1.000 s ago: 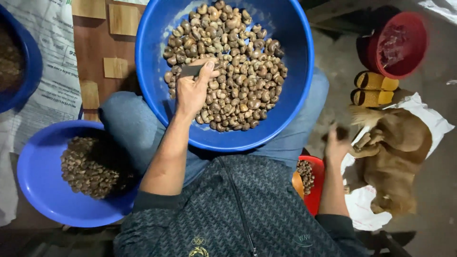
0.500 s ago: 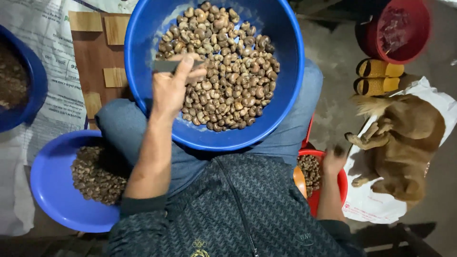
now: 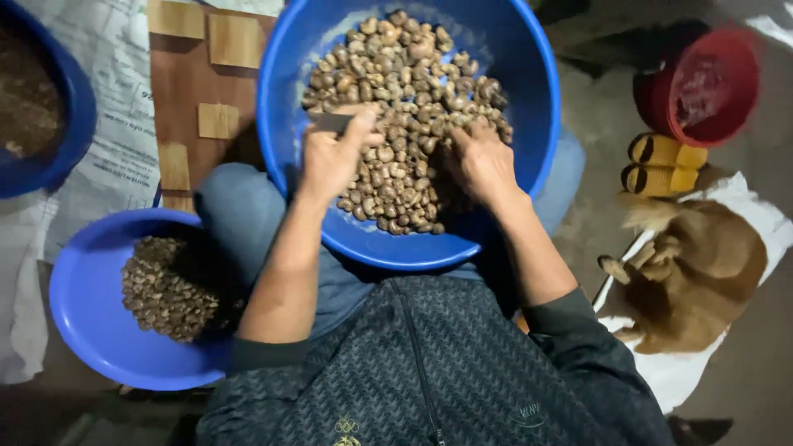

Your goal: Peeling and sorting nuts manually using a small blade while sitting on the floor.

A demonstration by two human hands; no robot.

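A big blue basin (image 3: 529,165) rests on the person's lap, its floor covered with a heap of brown nuts (image 3: 405,99). Lower left, on the floor, sits a second blue basin (image 3: 74,330) with a smaller heap of darker nuts (image 3: 169,285) against its right wall, and the rim of a 3rd blue basin (image 3: 70,124) shows at the left edge on printed paper. To the right a tan dog (image 3: 702,281) lies on a white sack (image 3: 743,198), with a pair of yellow sandals (image 3: 665,165) and a red bucket (image 3: 710,83) above it. The left hand (image 3: 330,161) is inside the big basin, fingers curled closed around a flat grey blade (image 3: 330,122) that juts out to the left under the thumb. The right hand (image 3: 483,165) lies just beside it on the heap, palm down, fingers bent loosely into the nuts; I cannot tell whether it has hold of 1.
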